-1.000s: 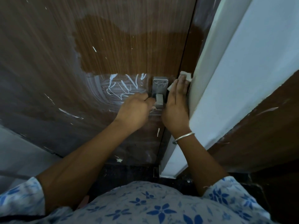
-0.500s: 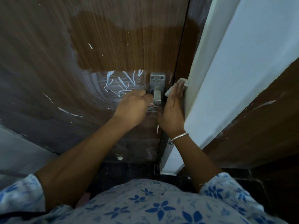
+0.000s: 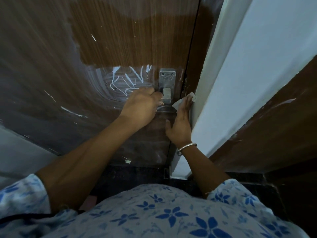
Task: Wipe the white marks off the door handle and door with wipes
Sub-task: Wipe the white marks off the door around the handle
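The brown wood-grain door (image 3: 137, 40) carries white scribbled marks (image 3: 127, 79) just left of the grey metal handle plate (image 3: 167, 79). The left hand (image 3: 142, 107) is clenched around the lever, hiding it. The right hand (image 3: 180, 124) presses a crumpled white wipe (image 3: 178, 104) flat against the door edge; its fingers cover most of the wipe.

**Floral top, one bangle**

The person wears a pale top (image 3: 171, 212) printed with blue flowers, its sleeves (image 3: 20, 194) pushed up to the elbows. A thin silver bangle (image 3: 186, 148) circles the right wrist. A dark cord (image 3: 34, 216) crosses the left sleeve.
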